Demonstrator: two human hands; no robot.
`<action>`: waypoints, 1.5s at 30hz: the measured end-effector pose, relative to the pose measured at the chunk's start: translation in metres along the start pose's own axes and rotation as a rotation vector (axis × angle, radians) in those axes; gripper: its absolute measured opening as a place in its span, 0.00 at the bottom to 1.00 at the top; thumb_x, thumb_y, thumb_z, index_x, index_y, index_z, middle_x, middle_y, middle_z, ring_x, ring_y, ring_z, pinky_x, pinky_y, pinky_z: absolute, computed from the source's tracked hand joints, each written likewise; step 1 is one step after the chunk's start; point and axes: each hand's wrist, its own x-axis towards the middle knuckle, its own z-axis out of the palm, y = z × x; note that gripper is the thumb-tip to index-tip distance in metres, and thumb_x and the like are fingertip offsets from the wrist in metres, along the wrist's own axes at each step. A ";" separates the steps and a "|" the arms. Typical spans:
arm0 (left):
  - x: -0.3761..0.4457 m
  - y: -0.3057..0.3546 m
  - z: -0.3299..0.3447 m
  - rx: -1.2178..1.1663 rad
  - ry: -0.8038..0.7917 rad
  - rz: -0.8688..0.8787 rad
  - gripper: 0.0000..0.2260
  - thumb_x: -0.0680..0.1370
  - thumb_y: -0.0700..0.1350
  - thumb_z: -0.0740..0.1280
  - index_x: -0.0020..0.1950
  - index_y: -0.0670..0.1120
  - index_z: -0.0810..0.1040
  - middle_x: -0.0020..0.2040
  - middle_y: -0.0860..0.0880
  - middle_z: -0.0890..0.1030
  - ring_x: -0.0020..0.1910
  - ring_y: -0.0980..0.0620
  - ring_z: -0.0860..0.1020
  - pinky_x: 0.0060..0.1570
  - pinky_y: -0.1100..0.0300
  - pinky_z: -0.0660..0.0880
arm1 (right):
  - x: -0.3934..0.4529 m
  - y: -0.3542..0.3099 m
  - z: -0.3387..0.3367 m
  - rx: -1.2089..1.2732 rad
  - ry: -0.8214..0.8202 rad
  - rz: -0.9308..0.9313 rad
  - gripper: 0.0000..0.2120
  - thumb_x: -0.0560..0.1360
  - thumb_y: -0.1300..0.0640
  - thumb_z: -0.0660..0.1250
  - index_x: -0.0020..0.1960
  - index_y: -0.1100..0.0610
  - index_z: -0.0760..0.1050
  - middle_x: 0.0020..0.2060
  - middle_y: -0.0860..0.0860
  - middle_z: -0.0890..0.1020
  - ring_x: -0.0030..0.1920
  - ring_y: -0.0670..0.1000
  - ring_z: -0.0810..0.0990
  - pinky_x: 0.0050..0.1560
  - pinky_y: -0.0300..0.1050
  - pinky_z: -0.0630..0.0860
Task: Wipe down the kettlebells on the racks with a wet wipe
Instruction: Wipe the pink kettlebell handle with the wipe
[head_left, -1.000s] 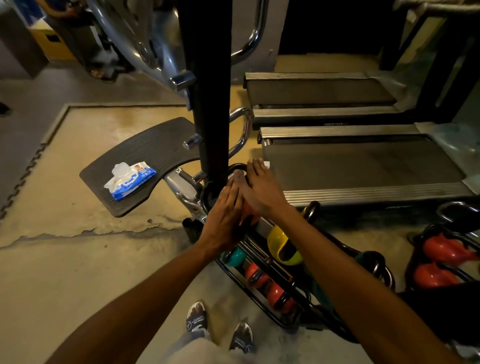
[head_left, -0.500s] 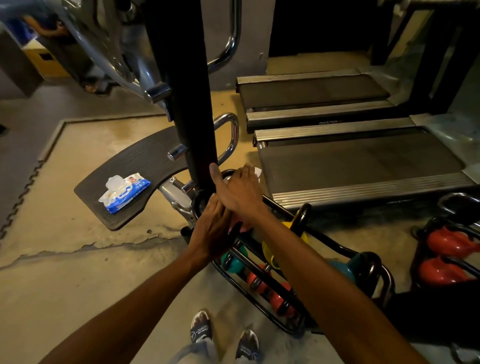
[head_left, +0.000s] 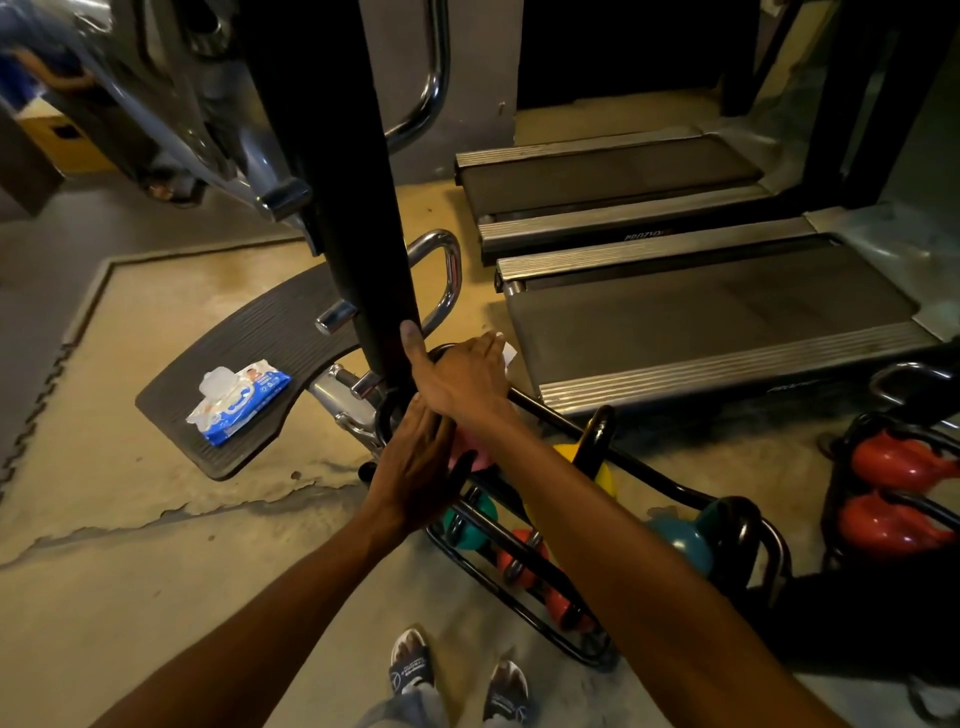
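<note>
Right hand (head_left: 462, 382) curled over black handle of pink kettlebell (head_left: 470, 449) at near end of floor rack (head_left: 524, 587), pinching white wet wipe (head_left: 508, 354) against it, thumb out toward black upright post (head_left: 358, 208). Left hand (head_left: 415, 467) flat, fingers straight, pressed on kettlebell's side. Wipes pack (head_left: 236, 399) on ribbed footplate (head_left: 244, 358), well left. Yellow kettlebell (head_left: 602, 475), teal kettlebell (head_left: 680, 540) further along rack.

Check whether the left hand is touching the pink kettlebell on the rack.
Touching. In the head view, the left hand lies flat against the side of the pink kettlebell, no gap visible, while the right hand works a wipe over its handle.
</note>
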 end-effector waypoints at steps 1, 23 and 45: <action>0.000 -0.001 0.000 0.014 -0.018 -0.019 0.34 0.81 0.59 0.61 0.83 0.44 0.59 0.80 0.38 0.65 0.79 0.37 0.67 0.72 0.36 0.72 | 0.004 0.001 0.000 0.012 0.009 0.012 0.66 0.67 0.15 0.35 0.82 0.68 0.46 0.83 0.65 0.42 0.83 0.62 0.38 0.80 0.63 0.44; 0.002 -0.001 -0.005 -0.028 -0.012 0.009 0.46 0.80 0.61 0.66 0.85 0.41 0.43 0.86 0.43 0.43 0.85 0.46 0.42 0.82 0.48 0.46 | 0.040 0.047 -0.031 0.855 0.206 0.325 0.09 0.82 0.55 0.67 0.49 0.60 0.80 0.43 0.54 0.82 0.42 0.52 0.82 0.40 0.43 0.81; 0.003 0.000 -0.009 -0.069 -0.007 0.006 0.44 0.82 0.60 0.65 0.86 0.41 0.44 0.86 0.42 0.45 0.85 0.46 0.44 0.83 0.50 0.45 | 0.035 0.064 -0.049 0.416 0.360 -0.131 0.12 0.72 0.63 0.73 0.55 0.59 0.85 0.49 0.54 0.85 0.48 0.52 0.83 0.54 0.53 0.83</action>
